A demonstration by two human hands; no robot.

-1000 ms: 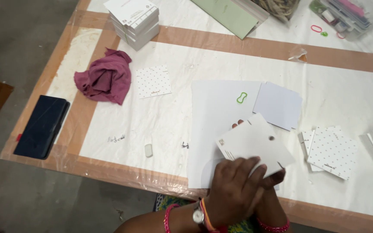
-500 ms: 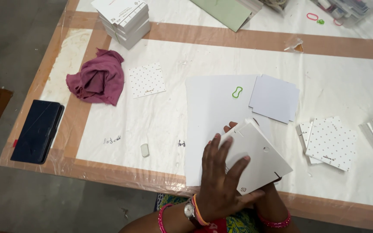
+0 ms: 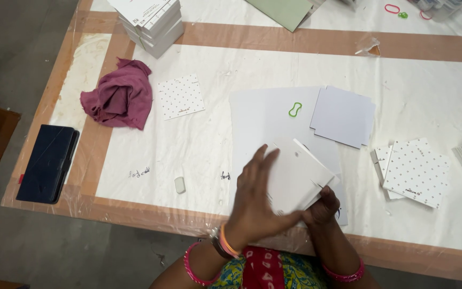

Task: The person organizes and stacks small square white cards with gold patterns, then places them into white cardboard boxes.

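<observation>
We see the left hand [image 3: 255,200] spread flat over the folded white card [image 3: 303,176], while the right hand [image 3: 323,206] pinches its near corner from below; the card lies above the large white sheet [image 3: 266,118], its long axis angled away rightward.

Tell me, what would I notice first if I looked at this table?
Probably the two hands at the near edge: the left hand lies spread over a white card piece, and the right hand pinches its lower corner. Next, the crumpled magenta cloth stands out on the left, with a dark blue case nearer the table's corner. A small green loop lies on the big white sheet in the middle.
</observation>
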